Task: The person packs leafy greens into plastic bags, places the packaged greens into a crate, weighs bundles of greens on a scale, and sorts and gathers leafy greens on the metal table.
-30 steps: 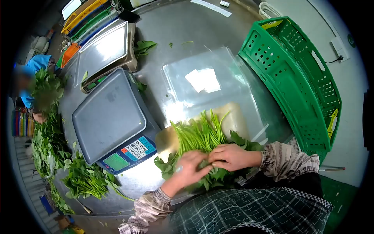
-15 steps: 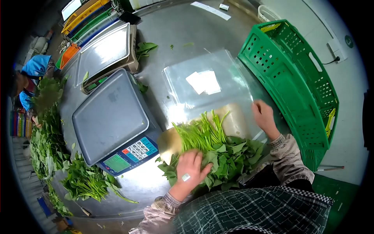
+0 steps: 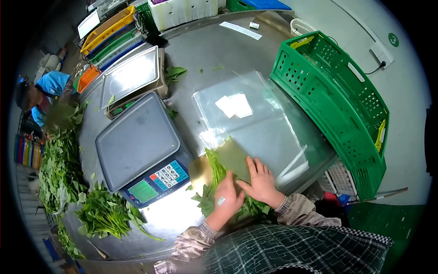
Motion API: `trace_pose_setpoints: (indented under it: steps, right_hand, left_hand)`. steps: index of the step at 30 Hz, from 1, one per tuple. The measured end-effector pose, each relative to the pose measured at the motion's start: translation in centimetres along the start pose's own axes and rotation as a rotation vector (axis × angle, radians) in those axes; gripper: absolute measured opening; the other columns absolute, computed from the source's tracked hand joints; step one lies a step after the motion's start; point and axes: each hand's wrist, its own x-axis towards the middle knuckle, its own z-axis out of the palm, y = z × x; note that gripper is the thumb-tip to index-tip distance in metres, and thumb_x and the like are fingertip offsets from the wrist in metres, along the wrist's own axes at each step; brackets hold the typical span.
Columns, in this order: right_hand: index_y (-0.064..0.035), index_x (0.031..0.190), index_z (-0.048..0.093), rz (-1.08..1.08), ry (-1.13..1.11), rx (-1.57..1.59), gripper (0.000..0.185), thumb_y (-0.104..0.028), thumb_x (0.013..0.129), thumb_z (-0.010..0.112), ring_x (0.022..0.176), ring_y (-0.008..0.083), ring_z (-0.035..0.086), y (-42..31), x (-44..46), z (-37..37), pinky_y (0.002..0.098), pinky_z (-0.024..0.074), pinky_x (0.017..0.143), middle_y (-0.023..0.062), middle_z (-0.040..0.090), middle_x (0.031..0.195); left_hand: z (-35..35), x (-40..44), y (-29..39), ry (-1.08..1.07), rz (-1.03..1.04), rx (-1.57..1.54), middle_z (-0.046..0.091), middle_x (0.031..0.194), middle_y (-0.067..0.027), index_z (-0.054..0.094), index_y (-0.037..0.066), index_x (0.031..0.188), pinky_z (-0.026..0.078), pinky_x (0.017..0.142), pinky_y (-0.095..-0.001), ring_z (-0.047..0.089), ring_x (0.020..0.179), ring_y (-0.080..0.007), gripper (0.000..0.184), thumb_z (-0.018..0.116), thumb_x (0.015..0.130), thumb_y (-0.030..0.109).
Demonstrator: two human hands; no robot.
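A bunch of leafy greens (image 3: pixel 216 168) lies near the table's front edge, stems pointing away from me, on a sheet of brown paper (image 3: pixel 233 157). One side of the paper is folded over the stems. My left hand (image 3: pixel 228 197) is closed on the bunch at the paper's edge; its fingertips are partly hidden. From the right, my right hand (image 3: pixel 263 182) grips the folded paper, fingers along its outer side and thumb towards my left hand. Most leaves are covered by my hands and wrists.
A digital scale (image 3: pixel 139 141) stands left of the bunch, a second scale (image 3: pixel 130 77) behind it. Clear plastic bags (image 3: pixel 260 137) with white labels (image 3: pixel 233 105) lie ahead. At right is a green crate (image 3: pixel 319 86). More greens (image 3: pixel 107 212) lie left, near a person in blue (image 3: pixel 52 84).
My right hand has come in from the right, and the paper's right side now covers the stems. My left hand has stayed at the bunch. The view has shifted slightly.
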Motion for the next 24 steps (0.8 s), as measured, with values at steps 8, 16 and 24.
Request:
trace_pose_setpoints:
  steps: [8, 16, 24]
  right_hand:
    - [-0.0186, 0.148, 0.024, 0.014, 0.012, -0.054, 0.081, -0.043, 0.081, 0.064, 0.114, 0.042, 0.048, -1.1, -0.8, 0.3, 0.0513, 0.0404, 0.093, 0.0247, 0.038, 0.136]
    - [-0.0259, 0.148, 0.023, 0.092, -0.13, 0.031, 0.078, -0.046, 0.083, 0.06, 0.116, 0.0413, 0.048, -1.3, -0.1, -0.7, 0.0474, 0.0413, 0.096, 0.0222, 0.04, 0.136]
    - [-0.0252, 0.147, 0.028, 0.129, -0.121, 0.355, 0.072, -0.057, 0.087, 0.051, 0.124, 0.0429, 0.043, -1.5, -0.8, -3.0, 0.0454, 0.0364, 0.103, 0.0236, 0.038, 0.14]
  left_hand:
    - [-10.4, -2.8, -8.9, 0.353, -0.557, -0.304, 0.059, 0.114, -0.0172, 0.058, -0.003, 0.112, 0.05, 0.078, -0.0329, 0.061, 0.093, -0.0272, 0.05, 0.067, 0.084, 0.038]
    - [-2.6, -0.5, -3.9, -0.056, -0.712, -0.84, 0.065, 0.104, -0.016, 0.059, -0.011, 0.114, 0.05, 0.077, -0.0333, 0.062, 0.091, -0.0208, 0.073, 0.063, 0.082, 0.055]
    - [-2.1, -1.6, 2.6, 0.085, -0.474, -0.9, 0.062, 0.104, -0.015, 0.05, -0.01, 0.115, 0.052, 0.075, -0.0305, 0.063, 0.089, -0.0213, 0.06, 0.079, 0.071, 0.019]
